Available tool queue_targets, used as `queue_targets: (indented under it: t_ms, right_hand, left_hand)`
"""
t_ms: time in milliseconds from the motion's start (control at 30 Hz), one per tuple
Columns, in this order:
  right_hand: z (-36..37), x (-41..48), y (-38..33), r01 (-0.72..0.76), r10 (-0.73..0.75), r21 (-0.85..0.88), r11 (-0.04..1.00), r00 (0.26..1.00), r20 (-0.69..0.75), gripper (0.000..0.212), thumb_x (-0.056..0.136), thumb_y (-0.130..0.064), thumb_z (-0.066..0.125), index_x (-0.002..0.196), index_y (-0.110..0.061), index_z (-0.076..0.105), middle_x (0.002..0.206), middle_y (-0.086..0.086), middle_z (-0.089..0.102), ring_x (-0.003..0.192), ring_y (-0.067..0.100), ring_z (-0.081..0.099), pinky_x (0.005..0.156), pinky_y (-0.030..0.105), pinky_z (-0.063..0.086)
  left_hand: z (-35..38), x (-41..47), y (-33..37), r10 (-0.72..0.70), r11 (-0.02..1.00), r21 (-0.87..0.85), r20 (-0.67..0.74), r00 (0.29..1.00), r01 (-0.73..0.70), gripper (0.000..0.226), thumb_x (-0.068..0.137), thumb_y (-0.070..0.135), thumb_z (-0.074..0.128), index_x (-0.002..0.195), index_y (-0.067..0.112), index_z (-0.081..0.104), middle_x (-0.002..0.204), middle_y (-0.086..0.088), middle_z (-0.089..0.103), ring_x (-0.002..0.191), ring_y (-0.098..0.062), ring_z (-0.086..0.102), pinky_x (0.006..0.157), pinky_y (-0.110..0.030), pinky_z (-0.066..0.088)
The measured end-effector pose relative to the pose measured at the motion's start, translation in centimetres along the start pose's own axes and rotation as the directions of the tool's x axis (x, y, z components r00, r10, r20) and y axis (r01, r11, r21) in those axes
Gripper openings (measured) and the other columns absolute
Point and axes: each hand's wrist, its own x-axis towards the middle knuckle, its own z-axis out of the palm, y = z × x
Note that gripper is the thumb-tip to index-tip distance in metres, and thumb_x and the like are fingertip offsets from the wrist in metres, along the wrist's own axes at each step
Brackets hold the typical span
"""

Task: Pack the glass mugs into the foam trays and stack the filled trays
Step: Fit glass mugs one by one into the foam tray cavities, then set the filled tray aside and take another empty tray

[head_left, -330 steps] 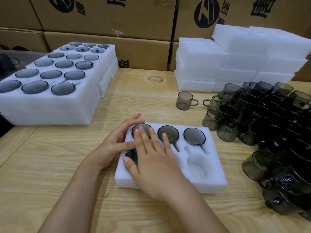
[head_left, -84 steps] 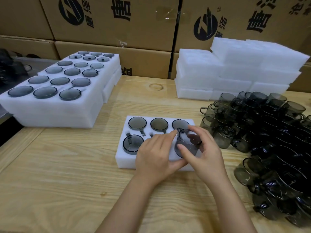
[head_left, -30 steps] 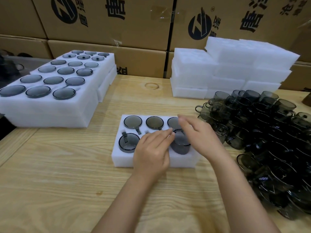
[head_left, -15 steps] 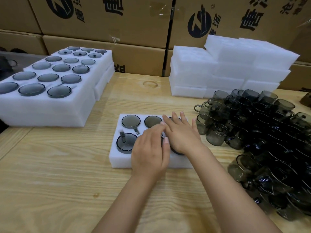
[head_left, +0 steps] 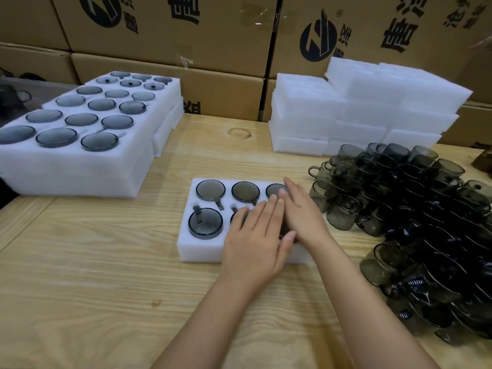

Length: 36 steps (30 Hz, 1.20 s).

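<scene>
A small white foam tray [head_left: 186, 246] lies at the table's middle with smoky glass mugs sunk upside down in its pockets; one mug [head_left: 205, 222] at the front left sits slightly proud. My left hand [head_left: 255, 243] lies flat, fingers straight, over the front middle mug. My right hand [head_left: 300, 214] presses flat on the front right mug, which it hides. Both palms face down on the tray's right half.
A heap of loose dark glass mugs [head_left: 415, 214] fills the table's right side. Stacked filled trays [head_left: 80, 166] stand at the left. Empty foam trays [head_left: 359, 110] are piled at the back right, before cardboard boxes [head_left: 213, 35].
Both hands have flattened and pressed down on the front mugs. The front right mug, which stood high a second ago, has sunk under my right palm.
</scene>
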Motion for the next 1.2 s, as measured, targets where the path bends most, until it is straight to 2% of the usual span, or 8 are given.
queue_targets:
  t_ms: [67,267,433,567,700,767,867,1200]
  right_hand:
    - [-0.5,-0.9,0.9,0.001,-0.003,0.125,0.992,1.0,0.013,0.047,0.101,-0.033,0.035,0.147,-0.025,0.028,0.156,-0.005,0.019,0.144,0.007,0.008,0.11,0.02,0.007]
    - [-0.8,-1.6,2.8,0.046,-0.05,0.04,0.998,0.994,0.095,0.048,0.102,-0.029,0.031,0.149,-0.024,0.021,0.157,-0.012,0.002,0.143,0.005,-0.001,0.113,0.018,0.001]
    - [0.5,-3.1,2.7,-0.067,0.137,0.405,0.912,0.98,-0.147,0.04,0.099,-0.028,0.044,0.139,-0.028,0.043,0.142,-0.014,0.042,0.12,-0.007,0.036,0.096,0.011,0.024]
    - [2.2,-6.1,3.2,-0.015,0.172,0.462,0.887,0.938,-0.3,0.036,0.1,-0.025,0.039,0.135,-0.028,0.049,0.131,-0.018,0.051,0.108,-0.016,0.046,0.085,-0.001,0.031]
    - [2.8,-7.0,3.1,-0.006,0.12,0.331,0.944,0.938,-0.325,0.043,0.101,-0.028,0.035,0.143,-0.019,0.038,0.139,-0.01,0.043,0.122,-0.008,0.036,0.095,-0.002,0.021]
    - [3.2,-7.0,2.7,-0.001,0.077,0.224,0.975,0.941,-0.33,0.048,0.1,-0.031,0.033,0.146,-0.015,0.031,0.147,-0.004,0.036,0.134,0.005,0.028,0.106,0.013,0.016]
    - [4.1,-7.2,1.9,0.009,0.033,0.133,0.991,0.95,-0.311,0.051,0.099,-0.034,0.031,0.146,-0.014,0.029,0.149,0.0,0.033,0.138,0.014,0.023,0.112,0.023,0.013]
    - [4.9,-7.2,1.1,0.055,-0.064,-0.346,0.937,0.998,-0.015,0.055,0.097,-0.049,0.024,0.147,-0.03,0.015,0.153,-0.017,0.016,0.143,0.008,0.005,0.111,0.02,0.002]
  left_hand:
    - [0.2,-0.4,1.0,-0.04,0.998,0.049,0.069,0.997,0.036,0.054,0.094,0.04,0.034,0.121,0.005,0.066,0.126,-0.008,0.065,0.116,-0.019,0.061,0.098,-0.042,0.048]
    - [0.4,-0.1,2.2,-0.094,0.988,0.141,0.188,0.978,0.068,0.052,0.091,0.032,0.031,0.115,0.007,0.069,0.119,-0.006,0.068,0.116,-0.017,0.062,0.097,-0.042,0.049]
    - [0.1,-1.0,1.7,-0.051,0.986,0.165,0.199,0.979,0.018,0.051,0.09,0.041,0.038,0.12,0.012,0.067,0.127,-0.009,0.064,0.12,-0.02,0.059,0.1,-0.045,0.046]
    - [0.1,-2.7,0.9,0.005,0.977,0.205,0.237,0.972,-0.055,0.06,0.074,0.05,0.071,0.128,0.026,0.061,0.136,-0.007,0.057,0.124,-0.026,0.055,0.105,-0.051,0.03]
    - [-0.1,-2.0,-0.3,-0.038,0.976,0.217,0.224,0.974,-0.012,0.057,0.073,0.044,0.077,0.126,0.034,0.061,0.139,-0.006,0.055,0.129,-0.03,0.05,0.106,-0.053,0.023]
    - [0.1,-1.0,-1.4,-0.085,0.971,0.237,0.267,0.96,0.02,0.062,0.083,0.028,0.064,0.141,0.037,0.043,0.155,-0.01,0.029,0.146,-0.035,0.013,0.114,-0.056,0.0]
    - [1.4,1.2,-4.0,-0.144,0.972,0.224,0.353,0.924,0.066,0.074,0.086,0.006,0.034,0.149,0.037,0.01,0.16,-0.007,-0.013,0.13,-0.03,-0.043,0.097,-0.049,-0.04]
    - [6.5,9.9,-13.8,-0.23,0.952,0.278,0.367,0.902,0.129,0.086,0.083,-0.009,0.039,0.145,0.045,0.016,0.159,-0.006,-0.02,0.141,-0.033,-0.029,0.108,-0.06,-0.018]
